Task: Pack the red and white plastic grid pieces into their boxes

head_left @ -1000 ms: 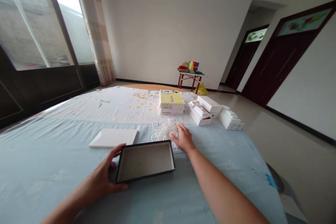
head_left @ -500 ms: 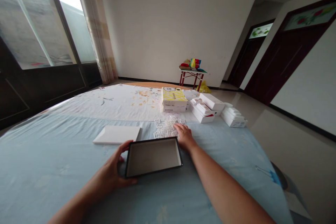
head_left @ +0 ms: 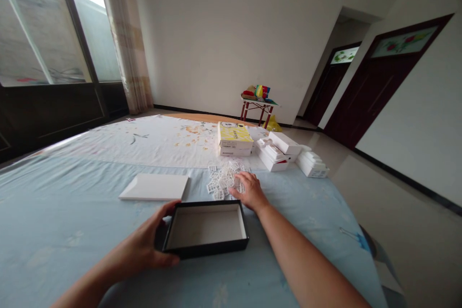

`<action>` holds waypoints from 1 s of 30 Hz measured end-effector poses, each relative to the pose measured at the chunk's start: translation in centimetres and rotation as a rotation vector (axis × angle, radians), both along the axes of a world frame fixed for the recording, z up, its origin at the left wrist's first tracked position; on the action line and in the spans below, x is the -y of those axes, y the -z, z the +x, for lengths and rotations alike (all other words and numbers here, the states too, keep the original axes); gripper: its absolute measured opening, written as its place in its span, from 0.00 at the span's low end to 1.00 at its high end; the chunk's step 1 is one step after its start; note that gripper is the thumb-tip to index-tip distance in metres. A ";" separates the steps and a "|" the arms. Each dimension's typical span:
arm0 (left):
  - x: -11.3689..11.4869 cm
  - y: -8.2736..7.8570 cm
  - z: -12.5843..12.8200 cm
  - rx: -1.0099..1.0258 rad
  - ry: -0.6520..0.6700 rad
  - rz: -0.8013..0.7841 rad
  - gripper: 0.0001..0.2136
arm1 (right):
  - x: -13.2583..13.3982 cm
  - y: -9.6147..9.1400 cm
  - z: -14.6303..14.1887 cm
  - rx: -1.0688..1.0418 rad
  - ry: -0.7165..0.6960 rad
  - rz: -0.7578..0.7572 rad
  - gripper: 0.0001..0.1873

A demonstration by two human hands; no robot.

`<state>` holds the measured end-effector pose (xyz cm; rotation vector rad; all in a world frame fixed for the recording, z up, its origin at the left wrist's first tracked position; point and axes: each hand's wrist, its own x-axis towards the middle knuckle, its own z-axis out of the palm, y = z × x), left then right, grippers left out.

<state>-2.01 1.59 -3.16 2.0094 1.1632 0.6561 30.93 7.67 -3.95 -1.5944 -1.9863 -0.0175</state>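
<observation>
On my feed, the left hand (head_left: pixel 149 240) clasps the left end of the black box (head_left: pixel 212 251), thumb at the near corner, fingers at the far one, presumably to steady it with its open side up. Just beyond, the right hand (head_left: pixel 252 193) curls over the white pieces (head_left: pixel 222 179), thumb apart; I can't tell whether it pinches one. They lie heaped behind the box, handily close, a white panel (head_left: pixel 155 186) to their left. Farther back stands the yellow box (head_left: pixel 234 135).

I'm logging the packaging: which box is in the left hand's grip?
The left hand holds the black-sided, open-topped box, its pale inside showing. The yellow-patterned carton and white boxes sit farther back, untouched.
</observation>
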 end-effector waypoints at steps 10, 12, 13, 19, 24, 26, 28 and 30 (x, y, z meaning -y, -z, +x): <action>0.0 0.1 0.0 0.013 0.019 0.026 0.45 | -0.4 -0.6 -0.8 0.115 -0.065 -0.032 0.18; 0.0 0.1 0.0 0.010 0.005 0.029 0.45 | -0.4 -0.8 -0.8 0.156 -0.077 -0.026 0.16; 0.0 0.1 0.0 0.007 0.000 0.027 0.45 | -0.4 -0.8 -0.8 0.165 -0.067 -0.022 0.16; 0.2 -0.1 0.2 0.015 -0.014 0.020 0.45 | -0.8 -0.9 0.0 -0.009 0.071 -0.016 0.13; 0.3 -0.2 0.4 0.031 -0.007 0.018 0.45 | 0.6 -3.6 0.6 -0.252 -0.054 -0.060 0.12; 0.4 -0.5 0.5 0.034 -0.008 0.003 0.45 | 1.9 -5.2 -0.1 -0.379 -0.240 -0.117 0.13; 0.5 -0.8 0.6 0.034 0.004 -0.017 0.45 | 3.6 -6.5 -1.4 -0.414 -0.377 -0.200 0.13; 0.6 -1.0 0.7 0.031 0.013 -0.028 0.45 | 5.3 -7.6 -3.2 -0.385 -0.436 -0.282 0.14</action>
